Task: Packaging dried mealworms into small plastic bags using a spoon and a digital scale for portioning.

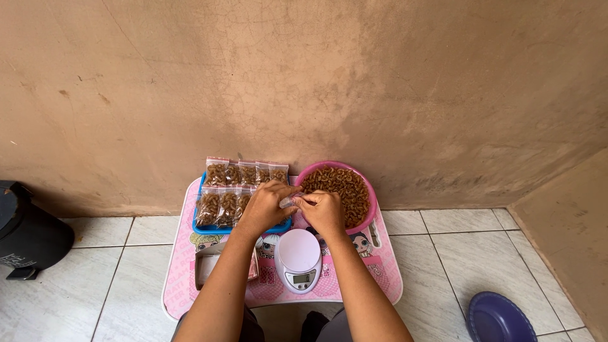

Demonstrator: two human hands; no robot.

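My left hand (266, 206) and my right hand (325, 212) meet above a small pink folding table (386, 272), both pinching a small clear plastic bag (288, 202) between them. Just right of my hands stands a pink bowl (369, 190) full of brown curled snacks. To the left, a blue tray (197, 225) holds several small clear bags packed with the same snacks. A small white digital kitchen scale (298, 259) sits on the table below my hands, its round platform bare.
A rough tan wall rises directly behind the table. A black bin (28, 231) stands on the tiled floor at far left. A purple plate (500, 318) lies on the floor at lower right. A clear rectangular item (208, 266) rests by my left forearm.
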